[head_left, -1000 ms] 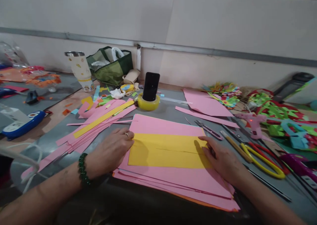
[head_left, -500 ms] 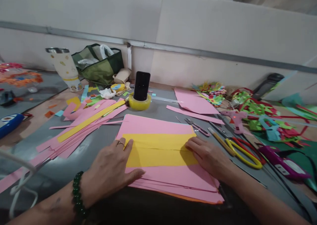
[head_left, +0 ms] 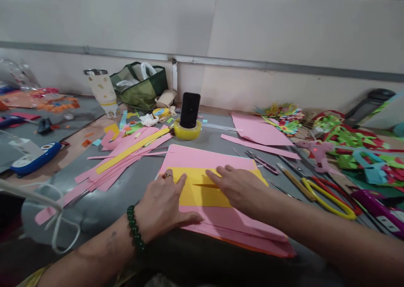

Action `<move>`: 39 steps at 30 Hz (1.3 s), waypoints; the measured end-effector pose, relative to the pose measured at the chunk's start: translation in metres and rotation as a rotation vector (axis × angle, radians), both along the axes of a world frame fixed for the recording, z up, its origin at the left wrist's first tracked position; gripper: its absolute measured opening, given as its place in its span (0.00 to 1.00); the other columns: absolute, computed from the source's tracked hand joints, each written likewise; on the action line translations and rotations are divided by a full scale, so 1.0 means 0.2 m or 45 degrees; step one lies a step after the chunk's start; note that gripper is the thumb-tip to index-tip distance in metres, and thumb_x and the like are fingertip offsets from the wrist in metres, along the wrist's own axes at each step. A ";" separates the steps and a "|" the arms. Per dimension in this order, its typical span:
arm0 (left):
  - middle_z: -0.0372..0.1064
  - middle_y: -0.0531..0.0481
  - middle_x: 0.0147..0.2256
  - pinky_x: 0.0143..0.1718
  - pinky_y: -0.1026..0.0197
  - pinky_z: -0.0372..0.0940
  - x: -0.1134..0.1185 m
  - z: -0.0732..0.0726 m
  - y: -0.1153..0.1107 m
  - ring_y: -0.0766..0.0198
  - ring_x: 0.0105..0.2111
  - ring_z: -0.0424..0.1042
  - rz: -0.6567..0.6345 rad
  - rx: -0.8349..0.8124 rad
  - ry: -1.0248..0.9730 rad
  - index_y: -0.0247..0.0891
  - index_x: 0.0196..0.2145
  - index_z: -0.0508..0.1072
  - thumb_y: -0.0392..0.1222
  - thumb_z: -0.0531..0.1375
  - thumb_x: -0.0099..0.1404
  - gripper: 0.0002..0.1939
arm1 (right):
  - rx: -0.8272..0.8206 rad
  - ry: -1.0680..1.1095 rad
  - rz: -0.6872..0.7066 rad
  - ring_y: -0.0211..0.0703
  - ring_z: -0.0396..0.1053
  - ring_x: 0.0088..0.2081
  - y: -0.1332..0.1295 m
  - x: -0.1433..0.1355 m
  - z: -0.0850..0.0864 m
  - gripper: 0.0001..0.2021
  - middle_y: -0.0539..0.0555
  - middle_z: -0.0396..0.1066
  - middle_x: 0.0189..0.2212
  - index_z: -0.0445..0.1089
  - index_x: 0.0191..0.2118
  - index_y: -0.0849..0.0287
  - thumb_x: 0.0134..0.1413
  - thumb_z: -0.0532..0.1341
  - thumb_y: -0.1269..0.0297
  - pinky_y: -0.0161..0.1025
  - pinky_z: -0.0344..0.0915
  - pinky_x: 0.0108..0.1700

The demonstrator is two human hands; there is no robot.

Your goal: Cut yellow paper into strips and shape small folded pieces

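A stack of pink paper sheets (head_left: 202, 155) lies on the grey table before me, an orange edge showing at its bottom. Across it lies yellow paper (head_left: 202, 197) in two pieces, with a narrow slit between them under my right fingers. My left hand (head_left: 164, 200) rests at the yellow paper's left end, fingers spread and thumb stretched along the pink sheets. Fingers extended, my right hand (head_left: 240, 190) lies flat on the yellow paper right of its middle. The palm and forearm hide part of the right end.
Pink strips (head_left: 107, 169) lie to the left. Behind the stack, a phone (head_left: 190, 110) stands in a yellow tape roll (head_left: 187, 131). On the right are small snips (head_left: 261, 161), yellow-handled scissors (head_left: 331, 200) and a pink glue gun (head_left: 317, 154). A tumbler (head_left: 102, 91) stands back left.
My right hand has slid left from the yellow paper's right end towards its middle. The slit between the yellow pieces has widened there. My left hand stays at the left end.
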State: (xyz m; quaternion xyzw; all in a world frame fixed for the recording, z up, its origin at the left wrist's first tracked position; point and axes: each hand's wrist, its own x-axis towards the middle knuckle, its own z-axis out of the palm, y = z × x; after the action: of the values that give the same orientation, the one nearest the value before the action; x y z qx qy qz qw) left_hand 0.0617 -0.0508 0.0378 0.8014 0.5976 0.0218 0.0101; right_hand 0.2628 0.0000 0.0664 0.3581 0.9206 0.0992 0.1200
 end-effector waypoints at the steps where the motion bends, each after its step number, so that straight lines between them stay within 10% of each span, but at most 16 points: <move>1: 0.65 0.30 0.46 0.40 0.52 0.65 0.00 0.00 0.00 0.45 0.42 0.70 -0.005 0.014 -0.004 0.35 0.58 0.62 0.78 0.48 0.49 0.52 | -0.031 0.024 0.125 0.48 0.67 0.38 0.01 -0.05 -0.01 0.20 0.62 0.69 0.42 0.61 0.55 0.64 0.56 0.51 0.75 0.40 0.63 0.33; 22: 0.64 0.32 0.47 0.36 0.51 0.65 -0.01 -0.01 -0.01 0.45 0.40 0.71 0.026 0.023 0.062 0.41 0.59 0.61 0.75 0.50 0.52 0.47 | -0.101 0.023 0.468 0.44 0.62 0.35 0.13 -0.13 -0.04 0.10 0.57 0.68 0.35 0.68 0.42 0.65 0.59 0.51 0.74 0.38 0.59 0.31; 39: 0.62 0.34 0.51 0.37 0.51 0.65 -0.01 0.01 -0.03 0.46 0.40 0.72 0.080 -0.038 0.130 0.44 0.62 0.57 0.72 0.48 0.56 0.43 | -0.148 0.216 0.004 0.47 0.64 0.42 0.02 0.37 -0.09 0.15 0.58 0.69 0.39 0.69 0.46 0.61 0.57 0.51 0.77 0.40 0.63 0.40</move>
State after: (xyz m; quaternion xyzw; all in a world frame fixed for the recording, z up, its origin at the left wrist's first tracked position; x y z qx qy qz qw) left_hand 0.0590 -0.0565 0.0392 0.7822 0.6223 -0.0276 -0.0092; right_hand 0.3359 0.0032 0.0484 0.3563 0.9322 0.0151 0.0622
